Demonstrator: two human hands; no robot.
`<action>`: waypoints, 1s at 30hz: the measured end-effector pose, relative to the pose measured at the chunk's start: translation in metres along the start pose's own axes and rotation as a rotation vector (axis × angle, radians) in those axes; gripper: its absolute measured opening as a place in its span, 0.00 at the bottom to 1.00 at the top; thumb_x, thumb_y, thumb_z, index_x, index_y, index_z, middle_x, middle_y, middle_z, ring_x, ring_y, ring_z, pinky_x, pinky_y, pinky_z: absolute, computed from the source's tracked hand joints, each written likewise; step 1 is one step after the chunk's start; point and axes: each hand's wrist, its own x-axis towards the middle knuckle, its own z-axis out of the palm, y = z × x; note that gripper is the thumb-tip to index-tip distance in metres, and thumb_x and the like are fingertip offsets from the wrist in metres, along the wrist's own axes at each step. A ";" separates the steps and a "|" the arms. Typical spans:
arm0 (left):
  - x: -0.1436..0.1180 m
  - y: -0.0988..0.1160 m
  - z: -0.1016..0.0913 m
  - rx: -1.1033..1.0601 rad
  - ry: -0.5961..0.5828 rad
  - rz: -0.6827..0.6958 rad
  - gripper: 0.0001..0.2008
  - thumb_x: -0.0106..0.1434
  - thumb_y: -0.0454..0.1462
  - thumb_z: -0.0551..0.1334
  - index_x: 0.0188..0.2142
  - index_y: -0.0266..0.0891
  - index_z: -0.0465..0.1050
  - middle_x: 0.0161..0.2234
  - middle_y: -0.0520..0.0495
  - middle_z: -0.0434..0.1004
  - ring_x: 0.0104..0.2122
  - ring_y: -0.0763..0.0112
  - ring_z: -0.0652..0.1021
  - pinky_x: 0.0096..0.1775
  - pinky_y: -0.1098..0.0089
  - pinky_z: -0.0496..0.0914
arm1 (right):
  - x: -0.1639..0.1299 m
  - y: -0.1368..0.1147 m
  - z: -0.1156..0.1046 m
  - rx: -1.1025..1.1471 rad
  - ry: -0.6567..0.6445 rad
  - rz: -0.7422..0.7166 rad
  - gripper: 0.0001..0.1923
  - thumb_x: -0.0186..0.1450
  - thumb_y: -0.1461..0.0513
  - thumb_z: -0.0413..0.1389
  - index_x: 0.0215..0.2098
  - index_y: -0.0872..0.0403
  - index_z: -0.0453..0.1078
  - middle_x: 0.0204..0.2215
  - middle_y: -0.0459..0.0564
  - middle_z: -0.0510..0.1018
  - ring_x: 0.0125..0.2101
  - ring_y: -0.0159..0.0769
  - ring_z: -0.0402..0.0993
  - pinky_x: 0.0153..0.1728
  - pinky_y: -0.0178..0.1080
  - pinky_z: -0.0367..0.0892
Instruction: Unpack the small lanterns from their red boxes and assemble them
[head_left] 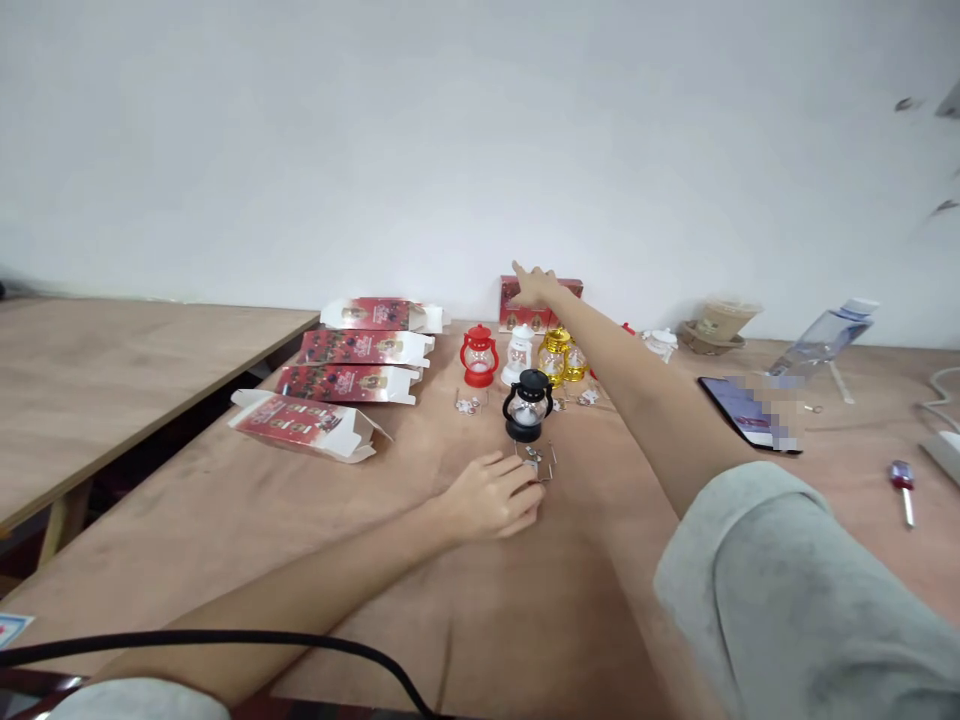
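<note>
Your small metal parts (538, 458) lie flat at frame centre, just below the upright black lantern (528, 405). Your red box (517, 300) stands upright against the wall, upper centre.

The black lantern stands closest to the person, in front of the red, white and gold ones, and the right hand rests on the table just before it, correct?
Not quite. The head view shows the left hand resting on the table just before the black lantern. The right hand reaches far back to the red box by the wall. The rest holds: the black one stands in front of the red lantern, white lantern and gold lantern.
</note>
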 end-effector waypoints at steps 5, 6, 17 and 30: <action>0.001 0.002 0.002 0.013 0.007 -0.015 0.09 0.63 0.35 0.53 0.28 0.38 0.68 0.26 0.50 0.71 0.25 0.74 0.68 0.27 0.69 0.57 | 0.000 -0.012 0.012 -0.116 -0.018 -0.047 0.37 0.49 0.61 0.61 0.55 0.69 0.59 0.51 0.72 0.67 0.55 0.63 0.55 0.54 0.61 0.47; 0.001 0.002 0.002 0.010 0.015 -0.019 0.09 0.63 0.35 0.53 0.28 0.38 0.68 0.26 0.50 0.71 0.24 0.75 0.68 0.26 0.70 0.57 | -0.003 -0.012 0.013 -0.134 -0.007 -0.054 0.36 0.48 0.63 0.61 0.53 0.70 0.59 0.52 0.73 0.65 0.56 0.64 0.54 0.54 0.60 0.47; 0.000 0.002 0.000 -0.041 0.084 -0.095 0.10 0.62 0.33 0.53 0.25 0.37 0.66 0.23 0.51 0.70 0.23 0.76 0.69 0.25 0.73 0.59 | -0.042 -0.009 -0.005 -0.036 0.140 -0.091 0.38 0.55 0.60 0.57 0.60 0.64 0.50 0.50 0.66 0.69 0.51 0.57 0.63 0.53 0.57 0.52; -0.002 -0.014 0.001 -1.166 0.464 -1.025 0.30 0.58 0.52 0.59 0.55 0.40 0.59 0.48 0.40 0.69 0.32 0.71 0.76 0.30 0.71 0.73 | -0.298 -0.043 -0.037 1.083 0.397 0.064 0.29 0.63 0.47 0.51 0.61 0.38 0.51 0.56 0.48 0.65 0.50 0.43 0.67 0.47 0.47 0.68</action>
